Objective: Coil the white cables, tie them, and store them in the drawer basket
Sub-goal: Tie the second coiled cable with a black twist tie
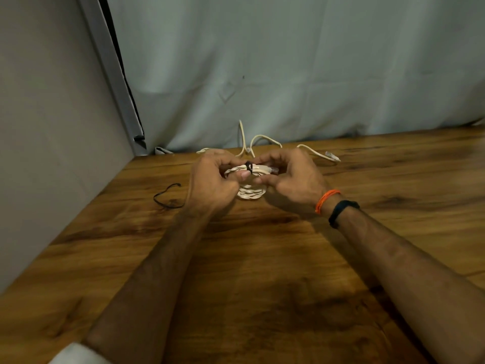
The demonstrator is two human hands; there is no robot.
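Note:
A coiled white cable (250, 193) is held upright just above the wooden table (262, 258), between both hands. My left hand (212, 185) pinches its top from the left. My right hand (291, 179) pinches it from the right, near a clear plug end. A black tie (248, 167) is wrapped around the top of the coil between my fingertips. A second white cable (265, 139) lies loose and uncoiled behind my hands, its clear plug (331, 155) at the right. No drawer basket is in view.
A loose black tie (168, 197) lies on the table left of my left hand. A grey wall panel (52, 127) borders the table's left side, and a pale curtain (315, 74) hangs behind its far edge.

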